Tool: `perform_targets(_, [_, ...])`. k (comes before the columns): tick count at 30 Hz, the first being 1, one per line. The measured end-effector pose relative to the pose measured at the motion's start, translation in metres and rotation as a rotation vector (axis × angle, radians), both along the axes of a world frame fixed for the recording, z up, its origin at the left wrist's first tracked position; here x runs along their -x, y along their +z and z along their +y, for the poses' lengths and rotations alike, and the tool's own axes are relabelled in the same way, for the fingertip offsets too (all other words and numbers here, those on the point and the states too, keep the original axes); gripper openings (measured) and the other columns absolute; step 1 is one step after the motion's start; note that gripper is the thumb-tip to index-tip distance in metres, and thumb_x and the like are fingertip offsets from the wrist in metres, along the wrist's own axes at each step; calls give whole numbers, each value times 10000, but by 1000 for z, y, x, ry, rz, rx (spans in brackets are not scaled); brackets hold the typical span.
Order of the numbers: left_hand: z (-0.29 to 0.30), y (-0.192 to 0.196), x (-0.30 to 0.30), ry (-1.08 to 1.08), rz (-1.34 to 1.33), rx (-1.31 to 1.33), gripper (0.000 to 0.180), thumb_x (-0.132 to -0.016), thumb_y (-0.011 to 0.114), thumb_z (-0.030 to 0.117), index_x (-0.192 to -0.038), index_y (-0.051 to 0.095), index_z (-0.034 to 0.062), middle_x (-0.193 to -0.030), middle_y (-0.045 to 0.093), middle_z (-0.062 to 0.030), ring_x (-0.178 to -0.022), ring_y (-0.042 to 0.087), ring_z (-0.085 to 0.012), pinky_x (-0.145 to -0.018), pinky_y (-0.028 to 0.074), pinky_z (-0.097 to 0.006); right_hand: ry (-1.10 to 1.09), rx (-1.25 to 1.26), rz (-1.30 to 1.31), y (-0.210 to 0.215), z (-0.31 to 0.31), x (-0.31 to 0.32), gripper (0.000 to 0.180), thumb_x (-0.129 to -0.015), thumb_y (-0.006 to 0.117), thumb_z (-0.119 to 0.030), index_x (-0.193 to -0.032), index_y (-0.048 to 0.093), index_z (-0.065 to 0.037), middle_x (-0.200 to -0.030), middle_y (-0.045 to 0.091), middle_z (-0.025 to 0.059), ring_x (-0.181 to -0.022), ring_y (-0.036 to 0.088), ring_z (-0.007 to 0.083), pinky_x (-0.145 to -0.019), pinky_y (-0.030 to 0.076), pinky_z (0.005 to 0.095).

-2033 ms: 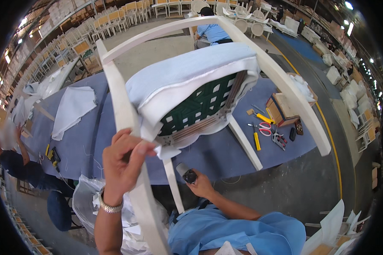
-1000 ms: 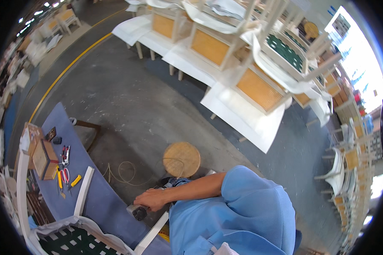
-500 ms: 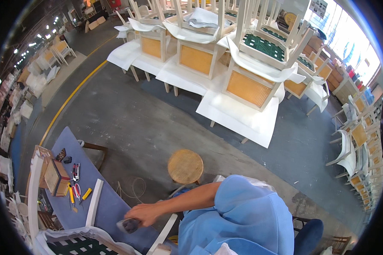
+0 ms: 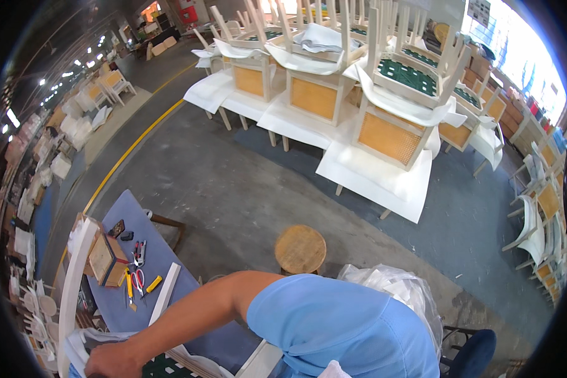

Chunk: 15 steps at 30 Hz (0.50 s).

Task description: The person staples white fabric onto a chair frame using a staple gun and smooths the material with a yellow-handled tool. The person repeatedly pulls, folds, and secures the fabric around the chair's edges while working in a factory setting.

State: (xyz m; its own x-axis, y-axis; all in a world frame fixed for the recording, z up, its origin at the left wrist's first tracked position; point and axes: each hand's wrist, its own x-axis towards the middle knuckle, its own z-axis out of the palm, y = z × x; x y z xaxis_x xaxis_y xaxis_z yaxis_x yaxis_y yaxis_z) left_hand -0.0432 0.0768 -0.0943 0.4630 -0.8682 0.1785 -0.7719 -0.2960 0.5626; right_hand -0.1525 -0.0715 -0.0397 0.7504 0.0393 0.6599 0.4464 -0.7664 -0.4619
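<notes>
My right hand (image 4: 116, 360), on a bare arm from a light blue sleeve, reaches to the lower left over a pale wooden chair frame (image 4: 75, 277). Its fingers curl down at the picture's lower edge, partly cut off. A bit of something dark shows below them, too little to name. White fabric (image 4: 94, 337) lies along the seat edge beside the hand. Dark green webbing (image 4: 164, 367) shows within the seat. My left hand is out of view.
On the blue-grey bench top (image 4: 129, 214) lie pliers (image 4: 138, 279), yellow-handled tools (image 4: 154, 284) and a wooden box (image 4: 107, 259). A round wooden stool (image 4: 300, 249) stands ahead. Stacked chairs (image 4: 384, 138) fill the far side. A clear plastic bag (image 4: 400, 286) lies behind my shoulder.
My right hand has moved left and down, from above the bench to the chair seat. The dark grey tool it held is now mostly hidden or out of view. The view has shifted.
</notes>
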Motion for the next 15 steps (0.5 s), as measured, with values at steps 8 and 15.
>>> perform_targets(8, [138,46,-100,147,495,29,560,-1098,350,371,-1551,348,41,-1554,431,-135,-1422,405,-235,-1211,255,-347,271,-430,81,25,-18,23,582,-877,658,-480,-1133,619,42,-1070,672,218,-972,674,270,-813,564,419])
perform_targets(15, [97,82,-59,583,675,-70,769,-1026,394,616,-1491,445,4,-1456,521,-201,-1252,578,-212,-1054,438,-302,414,-1203,-45,-66,-36,23,421,-924,688,-22,-1323,571,46,-1151,697,133,-928,665,168,-794,545,278])
